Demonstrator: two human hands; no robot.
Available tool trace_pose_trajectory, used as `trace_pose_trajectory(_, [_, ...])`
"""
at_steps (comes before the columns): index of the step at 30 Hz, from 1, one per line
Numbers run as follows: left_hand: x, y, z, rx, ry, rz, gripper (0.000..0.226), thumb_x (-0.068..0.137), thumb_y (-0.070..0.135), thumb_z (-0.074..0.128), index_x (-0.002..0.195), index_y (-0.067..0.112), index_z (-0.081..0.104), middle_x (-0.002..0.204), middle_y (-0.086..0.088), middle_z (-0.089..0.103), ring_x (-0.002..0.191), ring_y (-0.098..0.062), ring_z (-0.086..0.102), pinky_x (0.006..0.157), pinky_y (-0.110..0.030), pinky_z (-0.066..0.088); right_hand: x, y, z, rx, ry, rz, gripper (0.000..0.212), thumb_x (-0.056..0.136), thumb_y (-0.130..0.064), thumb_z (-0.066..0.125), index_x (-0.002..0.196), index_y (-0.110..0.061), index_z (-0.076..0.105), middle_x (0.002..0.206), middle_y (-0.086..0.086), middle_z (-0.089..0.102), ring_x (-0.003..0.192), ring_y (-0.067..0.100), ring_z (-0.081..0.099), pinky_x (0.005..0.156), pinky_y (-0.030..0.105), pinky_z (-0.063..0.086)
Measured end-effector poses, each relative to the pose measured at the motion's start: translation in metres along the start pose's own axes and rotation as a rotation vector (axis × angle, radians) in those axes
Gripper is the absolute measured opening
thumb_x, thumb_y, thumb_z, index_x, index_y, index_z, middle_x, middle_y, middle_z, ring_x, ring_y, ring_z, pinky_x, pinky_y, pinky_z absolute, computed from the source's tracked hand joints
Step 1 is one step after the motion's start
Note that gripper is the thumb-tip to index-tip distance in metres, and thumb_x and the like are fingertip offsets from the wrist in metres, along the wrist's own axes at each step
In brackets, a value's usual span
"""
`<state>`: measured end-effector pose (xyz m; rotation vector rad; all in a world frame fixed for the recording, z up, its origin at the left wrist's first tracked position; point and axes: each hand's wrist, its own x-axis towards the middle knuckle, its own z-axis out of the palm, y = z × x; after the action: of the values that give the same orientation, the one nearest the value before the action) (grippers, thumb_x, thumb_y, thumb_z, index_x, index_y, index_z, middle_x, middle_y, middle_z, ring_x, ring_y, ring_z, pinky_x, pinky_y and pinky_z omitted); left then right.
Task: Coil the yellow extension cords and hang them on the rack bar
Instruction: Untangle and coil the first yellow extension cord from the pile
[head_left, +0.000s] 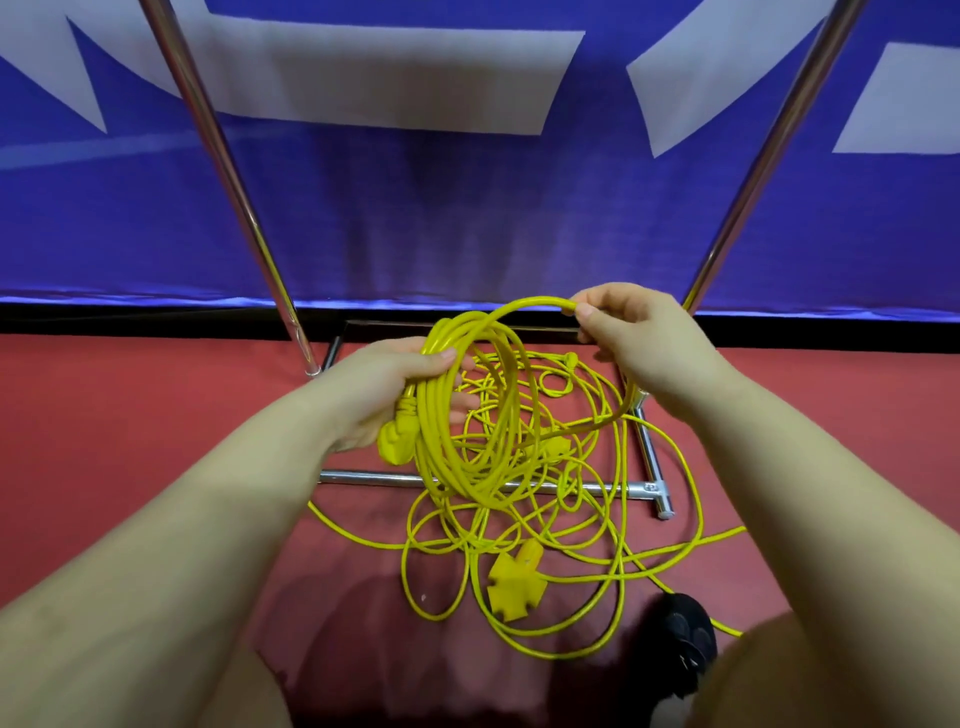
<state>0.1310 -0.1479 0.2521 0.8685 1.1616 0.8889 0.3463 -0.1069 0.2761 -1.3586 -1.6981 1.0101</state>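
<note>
My left hand (379, 395) grips a coil of yellow extension cord (467, 415), several loops thick, with a yellow plug (392, 441) hanging below my palm. My right hand (634, 338) pinches the same cord a little to the right, at the top of a fresh loop (530, 304) arching toward the coil. Below my hands a loose tangle of yellow cord (550, 530) lies on the red floor, with a yellow multi-outlet end (511, 577) among it. The rack's two chrome uprights (228, 171) (769, 156) rise on either side; its top bar is out of view.
The rack's chrome base rails (363, 477) (652, 462) lie on the red floor (130, 441) under the tangle. A blue and white banner (467, 208) hangs behind. My black shoe (680, 634) stands on the floor at lower right, next to a cord strand.
</note>
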Motion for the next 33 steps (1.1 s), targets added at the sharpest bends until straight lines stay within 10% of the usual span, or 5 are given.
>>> trace_pose_trajectory(11, [-0.002, -0.005, 0.001, 0.182, -0.038, -0.077, 0.021, 0.093, 0.02, 0.051, 0.093, 0.003, 0.063, 0.089, -0.016, 0.071, 0.092, -0.033, 0.069, 0.09, -0.047, 0.052, -0.005, 0.003, 0.001, -0.278, -0.186, -0.071, 0.01, 0.094, -0.024, 0.054, 0.092, -0.021, 0.063, 0.08, 0.007, 0.062, 0.068, 0.017, 0.051, 0.065, 0.028, 0.042])
trace_pose_trajectory(25, [-0.007, -0.013, 0.017, 0.079, -0.125, 0.035, 0.017, 0.095, 0.011, 0.044, 0.085, 0.007, 0.057, 0.058, 0.002, 0.058, 0.048, -0.011, 0.054, 0.052, -0.024, 0.052, -0.003, 0.009, 0.017, -0.321, -0.146, -0.075, 0.012, 0.089, -0.029, 0.061, 0.084, -0.018, 0.063, 0.072, -0.003, 0.064, 0.069, 0.016, 0.058, 0.075, 0.034, 0.049])
trace_pose_trajectory(33, [0.001, 0.004, 0.006, -0.295, 0.129, 0.193, 0.019, 0.099, 0.015, 0.04, 0.087, 0.009, 0.053, 0.052, 0.006, 0.051, 0.044, -0.006, 0.049, 0.05, -0.021, 0.051, -0.015, 0.027, 0.022, -0.841, -0.676, 0.154, 0.024, 0.094, -0.034, 0.051, 0.091, -0.013, 0.061, 0.082, 0.005, 0.058, 0.08, 0.021, 0.053, 0.071, 0.028, 0.039])
